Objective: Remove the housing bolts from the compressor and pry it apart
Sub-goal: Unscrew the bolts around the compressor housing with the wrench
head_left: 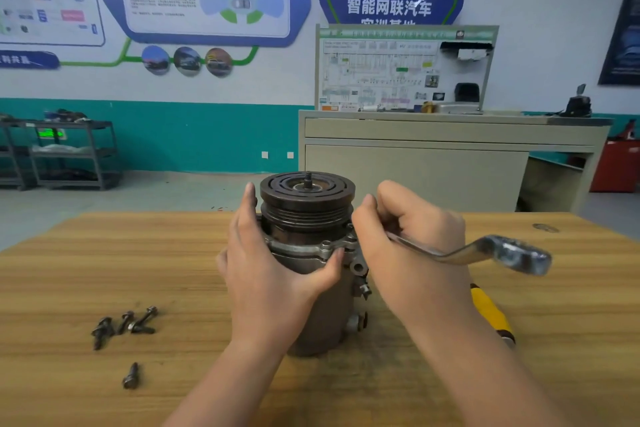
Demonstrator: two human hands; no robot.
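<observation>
A brown, cylindrical metal compressor [313,253] with a dark grooved pulley on top stands upright on the light wooden table [69,270]. The left hand [266,274] wraps its side, fingers straight up against the far-left wall and thumb pressed across the front just under the grey flange, so it clasps the body without fully closing. The right hand [412,246] is curled tightly round the shank of an offset silver ring wrench [485,251]; its free ring end sticks out to the right of the fist, while the working end is hidden behind the knuckles, close against the compressor's right side at flange height. Whether it sits on a bolt cannot be told. Left of the holding hand, well apart, a cluster of dark removed bolts [124,324] lies on the table, with one more bolt [131,376] nearer the viewer. Under the right forearm lies a yellow-handled tool [491,314].
</observation>
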